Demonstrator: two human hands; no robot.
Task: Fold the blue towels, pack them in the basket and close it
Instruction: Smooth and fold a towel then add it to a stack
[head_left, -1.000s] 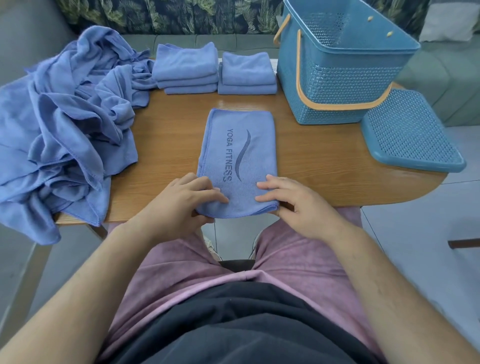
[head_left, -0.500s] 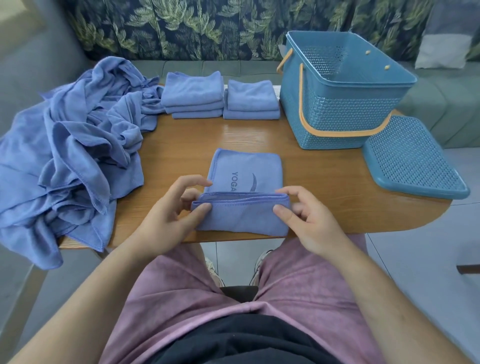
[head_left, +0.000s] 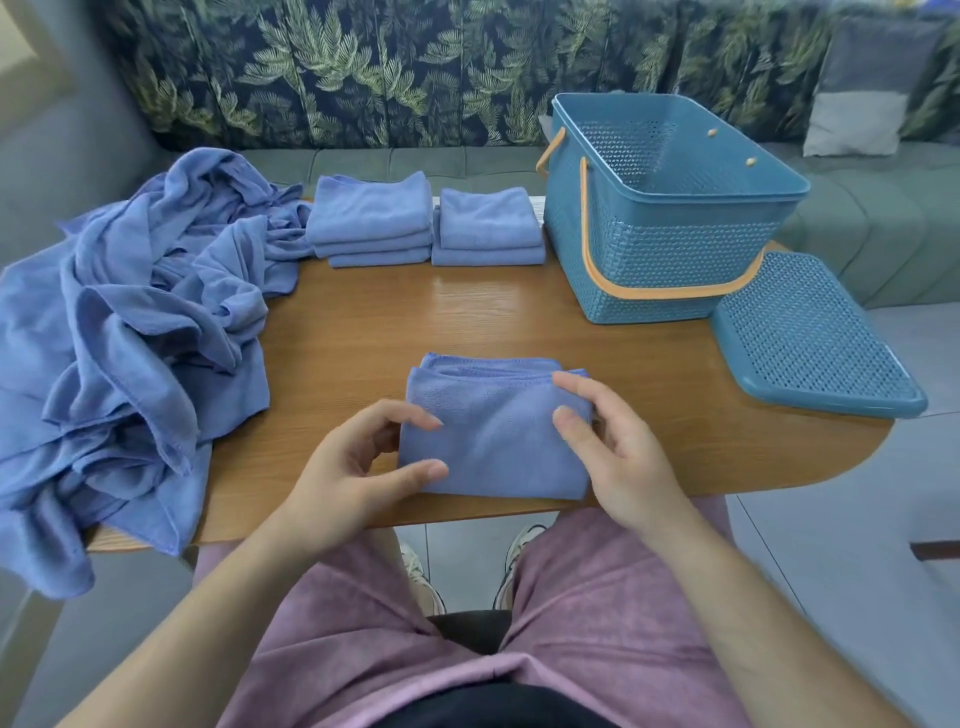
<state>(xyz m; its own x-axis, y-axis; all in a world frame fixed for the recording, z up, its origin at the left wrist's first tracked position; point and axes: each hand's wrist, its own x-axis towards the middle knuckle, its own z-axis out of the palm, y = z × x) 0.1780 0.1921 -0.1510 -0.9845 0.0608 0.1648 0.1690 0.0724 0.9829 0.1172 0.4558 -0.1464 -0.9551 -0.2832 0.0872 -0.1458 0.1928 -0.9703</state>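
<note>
Relaxed left hand (head_left: 358, 467) and right hand (head_left: 618, 460) touch sides of folded towel (head_left: 493, 441).

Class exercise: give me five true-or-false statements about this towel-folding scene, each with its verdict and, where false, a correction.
1. The lid sits on the basket. False: the lid lies on the table beside the basket.
2. Two stacks of folded towels stand at the table's far edge. True.
3. The unfolded pile lies right of the basket. False: the pile is at the table's left end.
4. The left hand and right hand both touch the towel. True.
5. The handle stands upright. False: the handle is lowered around the basket.
</note>
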